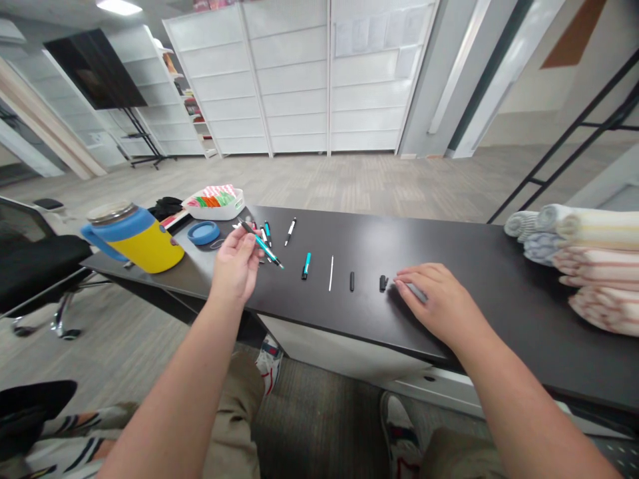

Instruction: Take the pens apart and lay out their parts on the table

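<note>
Above the dark desk (469, 243), my left hand (235, 266) pinches a teal and black pen (267, 249), its tip slanting down to the right. My right hand (439, 299) rests low at the desk, fingers closed around a grey cylindrical piece (417, 293) that is partly hidden. Just left of those fingertips lies a small black clip-like part (383, 283). Farther left come a short black tube (352, 281), a thin white refill (331, 273) and a teal and black pen part (306, 266), spaced in a row.
Behind my left hand lie several pens, with a white and black pen (290, 231) apart from them. A yellow and blue mug (134, 236), a blue lid (203, 232) and a white basket (217, 211) of colourful packets stand at left. Rolled towels (599, 266) are stacked at right.
</note>
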Available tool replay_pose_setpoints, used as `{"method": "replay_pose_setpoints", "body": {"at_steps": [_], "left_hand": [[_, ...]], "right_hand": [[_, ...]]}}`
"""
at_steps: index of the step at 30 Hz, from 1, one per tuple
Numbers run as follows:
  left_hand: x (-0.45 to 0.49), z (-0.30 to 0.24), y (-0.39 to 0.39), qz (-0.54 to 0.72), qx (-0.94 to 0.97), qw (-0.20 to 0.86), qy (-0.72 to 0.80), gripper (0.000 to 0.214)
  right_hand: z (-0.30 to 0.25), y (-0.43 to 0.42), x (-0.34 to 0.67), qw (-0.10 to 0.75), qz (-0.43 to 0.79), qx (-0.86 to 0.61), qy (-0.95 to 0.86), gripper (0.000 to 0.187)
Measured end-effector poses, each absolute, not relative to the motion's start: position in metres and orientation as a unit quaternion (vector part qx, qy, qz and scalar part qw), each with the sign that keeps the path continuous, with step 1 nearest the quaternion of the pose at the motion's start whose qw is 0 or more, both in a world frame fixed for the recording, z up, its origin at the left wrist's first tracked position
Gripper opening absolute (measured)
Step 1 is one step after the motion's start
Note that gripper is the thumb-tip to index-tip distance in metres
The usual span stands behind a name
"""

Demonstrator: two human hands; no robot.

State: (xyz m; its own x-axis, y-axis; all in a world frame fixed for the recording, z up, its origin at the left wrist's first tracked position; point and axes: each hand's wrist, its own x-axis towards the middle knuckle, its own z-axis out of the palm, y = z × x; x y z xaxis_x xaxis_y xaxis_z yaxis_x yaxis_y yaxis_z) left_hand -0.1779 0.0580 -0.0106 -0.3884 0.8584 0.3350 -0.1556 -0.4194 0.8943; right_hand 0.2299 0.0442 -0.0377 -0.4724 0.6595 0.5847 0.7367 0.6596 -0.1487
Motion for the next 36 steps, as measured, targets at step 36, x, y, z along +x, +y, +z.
{"method": "replay_pose_setpoints", "body": {"at_steps": [36], "left_hand": [[-0.060, -0.032, 0.018, 0.478, 0.658, 0.400, 0.423, 0.031]], "right_hand": [[-0.025, 0.013, 0.179, 0.348, 0.220, -0.487, -0.770, 0.038]]}}
